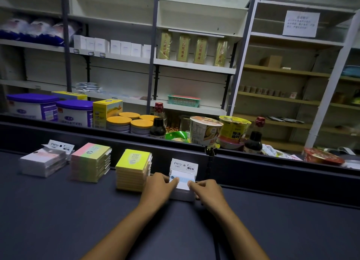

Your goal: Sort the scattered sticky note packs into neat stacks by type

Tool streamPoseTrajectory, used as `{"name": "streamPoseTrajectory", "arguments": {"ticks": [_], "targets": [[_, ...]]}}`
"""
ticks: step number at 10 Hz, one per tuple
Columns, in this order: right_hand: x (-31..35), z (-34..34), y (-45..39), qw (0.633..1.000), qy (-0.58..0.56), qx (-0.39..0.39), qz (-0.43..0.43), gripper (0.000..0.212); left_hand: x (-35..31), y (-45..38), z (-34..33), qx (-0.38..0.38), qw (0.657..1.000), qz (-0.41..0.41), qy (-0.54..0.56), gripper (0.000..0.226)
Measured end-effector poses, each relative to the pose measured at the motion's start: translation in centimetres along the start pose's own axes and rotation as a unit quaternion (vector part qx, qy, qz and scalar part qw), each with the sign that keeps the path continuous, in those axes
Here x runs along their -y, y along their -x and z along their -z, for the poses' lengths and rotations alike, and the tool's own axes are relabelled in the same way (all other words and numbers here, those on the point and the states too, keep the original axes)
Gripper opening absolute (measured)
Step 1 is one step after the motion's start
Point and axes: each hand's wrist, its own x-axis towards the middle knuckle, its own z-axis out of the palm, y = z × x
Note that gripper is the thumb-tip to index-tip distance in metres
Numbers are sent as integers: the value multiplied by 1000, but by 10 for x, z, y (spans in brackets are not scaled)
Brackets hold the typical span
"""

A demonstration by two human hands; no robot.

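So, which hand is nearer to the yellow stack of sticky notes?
The left hand. It lies just right of the yellow stack, close beside it. The right hand is further right, beyond the white stack.

I'm looking at a small shop, prob. a grocery/general store w/ a checkout counter. Metal retail shelving (pixel 194 64) lines the back wall w/ price-tag strips on shelf edges. Stock on show: milk powder tubs (pixel 74 113), instant noodle cups (pixel 204 130), soy sauce bottles (pixel 158 127), gold boxed goods (pixel 183 48). A printed notice (pixel 301 23) hangs on the side rack. A dark counter (pixel 58 211) w/ a raised divider fronts it.
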Motion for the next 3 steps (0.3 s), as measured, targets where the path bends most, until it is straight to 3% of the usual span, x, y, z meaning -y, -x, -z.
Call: {"name": "streamPoseTrajectory", "arguments": {"ticks": [2,3], "targets": [[0,1,1,999,45,-1,26,37,-8,8,9,20,999,-2,-31,51],[4,7,5,995,51,-67,47,38,-11,15,18,22,997,-23,-70,51]]}}
